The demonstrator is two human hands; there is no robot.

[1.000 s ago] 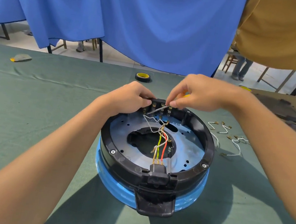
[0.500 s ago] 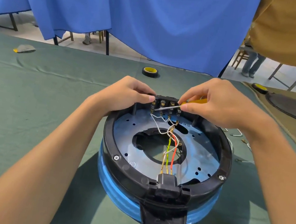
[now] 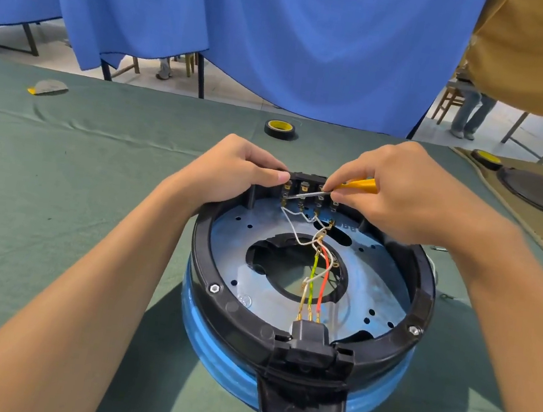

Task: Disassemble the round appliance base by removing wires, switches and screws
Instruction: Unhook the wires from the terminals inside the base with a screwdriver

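Observation:
The round appliance base [image 3: 222,306], black rim over a blue body, sits upside down on the green cloth. A black switch block [image 3: 303,189] with brass terminals stands at its far rim. My left hand [image 3: 233,173] grips the rim and the block's left end. My right hand [image 3: 399,191] holds a yellow-handled screwdriver [image 3: 359,184]; its metal tip lies across the terminals. White wires [image 3: 290,224] run from the terminals toward the centre hole. Green-yellow, red and white wires [image 3: 313,280] lead to the black socket [image 3: 310,335] at the near rim.
A roll of black tape [image 3: 281,128] with a yellow core lies beyond the base. Dark round parts [image 3: 541,194] sit on a brown mat at the right. A small grey and yellow scrap [image 3: 49,87] lies far left. Hex screws [image 3: 214,288] show on the rim.
The view has shifted closer and rightward over the base. The screwdriver tip has moved slightly along the terminals; both hands stay at the switch block.

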